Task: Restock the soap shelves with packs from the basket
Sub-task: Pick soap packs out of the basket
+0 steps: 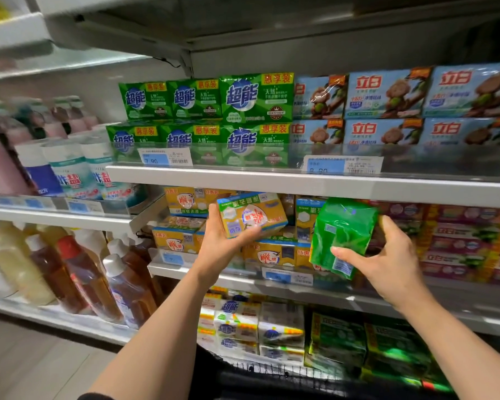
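left hand (pixel 218 241): grips yellow soap pack (pixel 251 213), centre frame, before middle shelf (pixel 300 287).
right hand (pixel 387 255): grips green soap pack (pixel 342 235), centre right.
basket (pixel 272 373): bottom centre, holding packs.

On my view, the white salt canisters (pixel 70 168) serve as the landmark. Behind them I see pink bottles (pixel 61 116). Directly below them stand amber bottles (pixel 81 278) with white and red caps, beside pale yellow bottles (pixel 12 261).
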